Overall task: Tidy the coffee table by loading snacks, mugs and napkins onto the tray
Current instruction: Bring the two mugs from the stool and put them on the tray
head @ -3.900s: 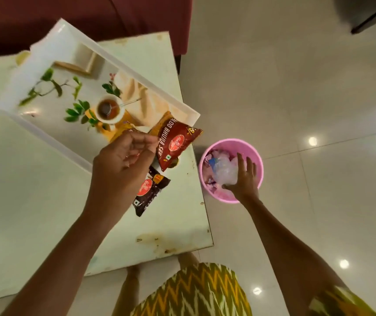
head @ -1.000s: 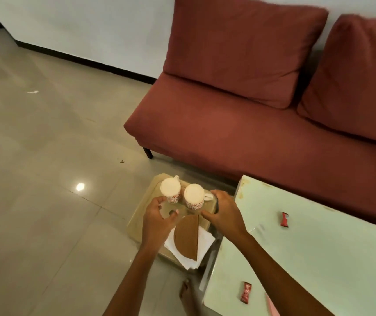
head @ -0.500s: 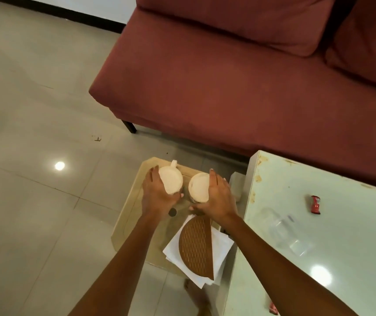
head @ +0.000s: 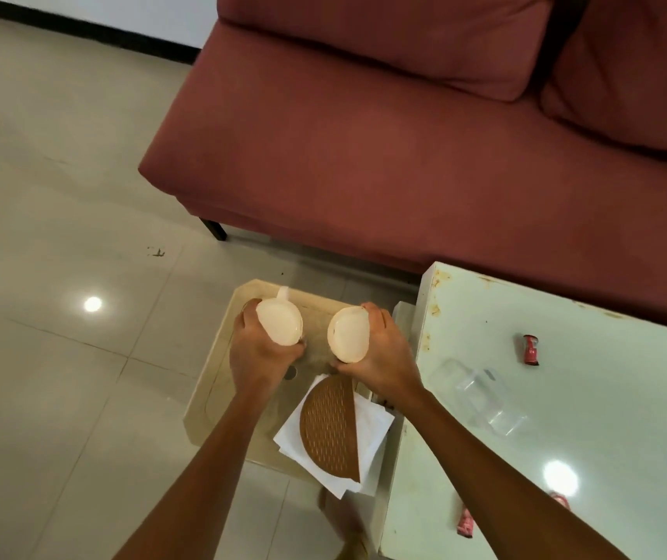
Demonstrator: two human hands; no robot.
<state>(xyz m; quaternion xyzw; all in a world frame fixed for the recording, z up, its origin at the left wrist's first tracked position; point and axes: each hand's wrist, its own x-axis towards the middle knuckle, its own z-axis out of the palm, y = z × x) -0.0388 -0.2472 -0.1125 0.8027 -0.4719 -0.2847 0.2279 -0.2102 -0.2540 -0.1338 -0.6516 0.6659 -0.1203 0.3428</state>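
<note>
— Cream china, two mugs, a little below the middle of the frame. Held?
— Held, both. Left grip (head: 257, 357) clasped round the left mug (head: 279, 327) from its left and lower side, fingers curled about the wall, handle pointing to the top of the frame.
— And the other?
— Right grip (head: 384, 357) clenched round the right mug (head: 348, 335) from its right side, thumb along the lower edge, open mouth showing left of the knuckles.
— Touching each other?
— Apart, with a clear gap between. Both mouths turned towards the camera.
— Set down or lifted?
— Cannot tell. Over the upper half of the tray (head: 218, 377), either way.
— Where, that tray?
— Pale wood, just left of the bench (head: 566, 398), lower than the bench top.
— Napkins (head: 372, 422)?
— White stack across the tray's lower right corner, overhanging the rim, just below the right grip. Brown woven half-round (head: 329, 430) lying on top.
— Snacks?
— Red snack wrapper (head: 529, 349) on the bench at right of frame, well apart from both grips; second wrapper (head: 465, 523) near the bench's lower left edge. Clear plastic tub (head: 479, 402) between them, near the right forearm.
— Background?
— Maroon sofa (head: 364, 155) across the top, glossy tiled floor (head: 61, 236) at left.
</note>
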